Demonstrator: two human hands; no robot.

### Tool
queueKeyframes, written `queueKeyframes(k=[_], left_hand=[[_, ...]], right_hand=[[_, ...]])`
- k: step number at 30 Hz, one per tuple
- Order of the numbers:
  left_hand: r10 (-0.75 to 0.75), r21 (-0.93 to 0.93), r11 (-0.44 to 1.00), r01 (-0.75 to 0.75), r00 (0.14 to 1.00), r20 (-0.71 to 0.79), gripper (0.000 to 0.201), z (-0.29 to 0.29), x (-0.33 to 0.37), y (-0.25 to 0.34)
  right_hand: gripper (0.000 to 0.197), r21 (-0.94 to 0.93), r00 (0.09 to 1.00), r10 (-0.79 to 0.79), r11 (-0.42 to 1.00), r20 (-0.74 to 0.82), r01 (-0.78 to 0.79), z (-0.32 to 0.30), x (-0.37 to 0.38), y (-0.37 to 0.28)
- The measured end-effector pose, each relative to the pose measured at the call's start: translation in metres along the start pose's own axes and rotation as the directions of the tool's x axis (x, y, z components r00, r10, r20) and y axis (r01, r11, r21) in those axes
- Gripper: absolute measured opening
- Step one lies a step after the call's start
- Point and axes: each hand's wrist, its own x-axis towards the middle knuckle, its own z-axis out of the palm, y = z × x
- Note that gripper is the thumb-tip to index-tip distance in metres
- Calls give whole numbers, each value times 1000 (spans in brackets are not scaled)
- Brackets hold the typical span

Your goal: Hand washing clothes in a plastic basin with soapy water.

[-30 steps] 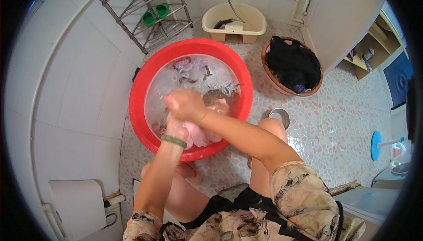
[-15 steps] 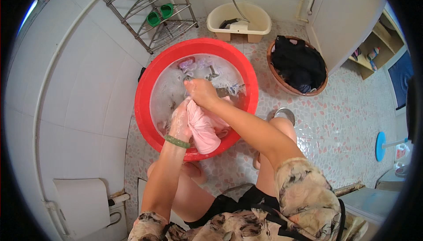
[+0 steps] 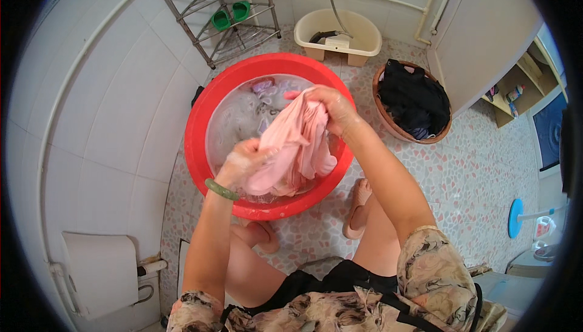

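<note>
A wet pink garment (image 3: 294, 144) is stretched between my two hands above a big red basin (image 3: 200, 116). My left hand (image 3: 246, 161), with a green bangle at its wrist, grips the cloth's lower left side. At the upper right, my right hand (image 3: 331, 106) is closed on the other end. The garment's folds hang down over the basin's near right part. Below it lies cloudy, sudsy water (image 3: 234, 113) with patterned cloth and a purple item (image 3: 263, 86) in it. The garment hides part of the water.
A brown tub of dark clothes (image 3: 416, 98) stands to the right. Behind the basin are a cream small tub (image 3: 370, 44) with a shower hose and a metal corner rack (image 3: 203, 47) holding green slippers (image 3: 231, 16). A tiled wall (image 3: 109, 119) runs along the left.
My hands have moved apart, the right one going right and up. The pink garment, bunched and twisted before, is now lifted and spread between them.
</note>
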Motion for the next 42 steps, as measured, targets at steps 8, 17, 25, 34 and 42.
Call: queueKeyframes(k=[8,17,25,34,42], left_hand=[[207,-94,975,-199,975,83,34,12,-4,9],[-98,-714,693,-99,968,-230,20,46,24,-27],[168,-734,660,-161,984,-65,23,-20,49,-66],[-212,-817,575,48,973,-91,18,59,38,-27],[179,-723,649,-235,971,-155,27,-35,17,0]], right_hand=[[11,-431,818,-479,842,-319,326,-14,6,6],[13,-890,665,-612,-157,428,428,54,-2,108],[12,-812,538,-780,66,320,580,65,16,105],[15,-980,678,-731,64,82,188,-7,42,91],[5,-345,897,-243,932,-370,110,-26,14,31]])
